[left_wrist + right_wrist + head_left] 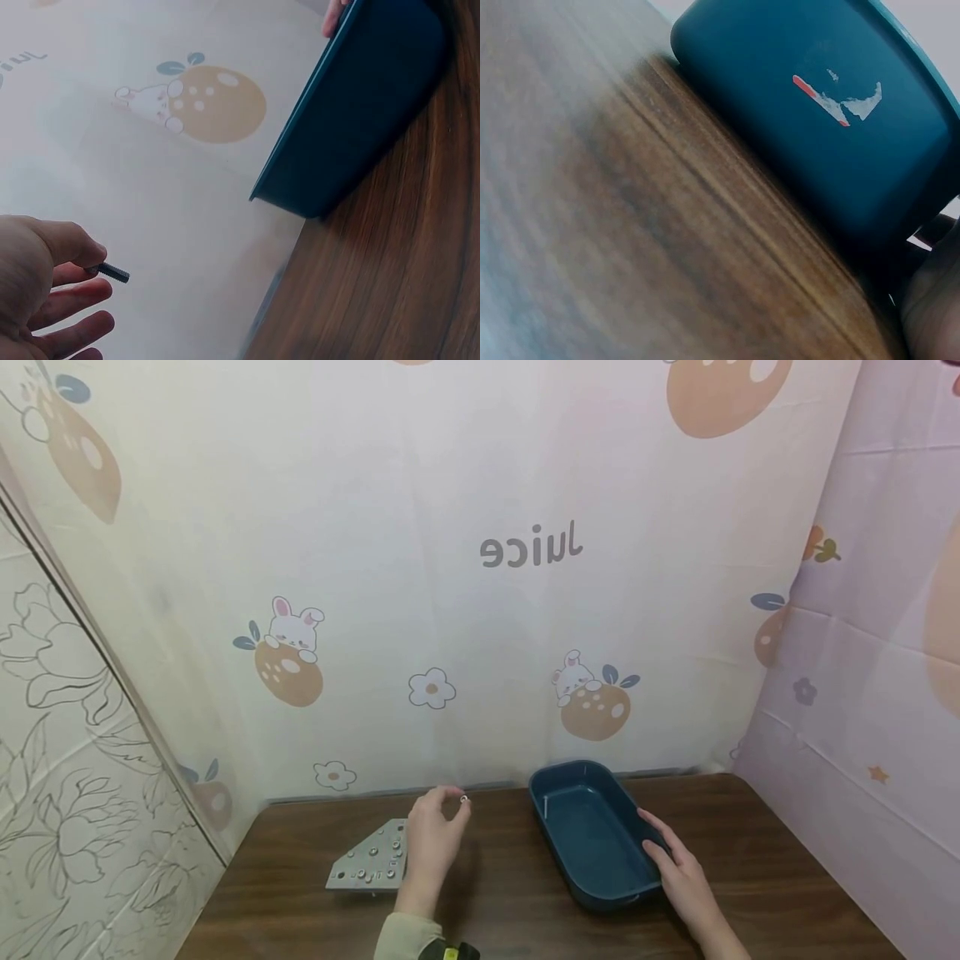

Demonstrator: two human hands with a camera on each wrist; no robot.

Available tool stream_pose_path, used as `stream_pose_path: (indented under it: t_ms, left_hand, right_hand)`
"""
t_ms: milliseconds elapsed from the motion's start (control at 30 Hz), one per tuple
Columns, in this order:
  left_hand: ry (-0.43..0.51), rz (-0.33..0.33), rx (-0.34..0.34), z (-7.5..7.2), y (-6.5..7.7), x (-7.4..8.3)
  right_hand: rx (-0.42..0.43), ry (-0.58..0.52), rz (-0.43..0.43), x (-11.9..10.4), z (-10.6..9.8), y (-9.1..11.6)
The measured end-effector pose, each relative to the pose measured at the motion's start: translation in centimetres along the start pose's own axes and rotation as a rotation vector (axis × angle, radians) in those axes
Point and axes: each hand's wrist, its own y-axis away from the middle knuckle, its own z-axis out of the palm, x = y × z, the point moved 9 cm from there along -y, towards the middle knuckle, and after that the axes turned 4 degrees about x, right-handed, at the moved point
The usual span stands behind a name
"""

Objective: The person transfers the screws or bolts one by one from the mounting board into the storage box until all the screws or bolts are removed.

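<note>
Far left, beyond the pinching grip, white cloth with grey line-drawn flowers [67, 752] is hanging. Next, a flat grey metal plate with a slanted corner, holes and small round metal fittings [371, 864] is lying just left of the left hand [433, 835], which is partly covering its right edge from the head camera. Left hand is pinching a small dark metal screw with a threaded shank [114, 272] between thumb and index fingertip; in the left wrist view the other fingers are spreading loosely below. Screw is sitting right at those fingertips, threaded end pointing away from the pinch, well apart from the bin. Below the grip, a beige sleeve [405, 935] is showing, with a black band bearing a yellow patch [431, 950] beside it. Under both grips a brown wood-grain table [510, 877] is extending. Right of the pinch, a deep rectangular dark teal bin with rounded corners [600, 835] is resting on the table. A thin pale streak is showing inside, on the side nearer the pinch; cannot tell what it is. Right hand [686, 881] is gripping the bin's right rim, thumb at the edge. A torn white-and-red sticker remnant [821, 101] is clinging to the outer wall, near that grip. Behind both hands, pale cloth printed with orange fruit and rabbits [420, 527] is hanging; right of the bin grip, lilac-toned cloth [862, 693] is hanging too.
</note>
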Motion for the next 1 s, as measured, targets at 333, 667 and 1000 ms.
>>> stream_pose_path:
  t_ms: [333,667,1000]
  left_hand:
    - [0.009,0.040,-0.041,0.7,0.9,1.0]
    - [0.066,0.047,-0.079,1.6,1.5,2.5]
    - [0.107,0.067,-0.131,3.0,2.3,4.1]
  right_hand:
    - [0.010,0.002,-0.008,-0.3,0.3,0.0]
    - [0.008,0.006,0.017,0.0,0.1,0.0]
    - [0.006,-0.001,0.021,0.0,-0.1,-0.1]
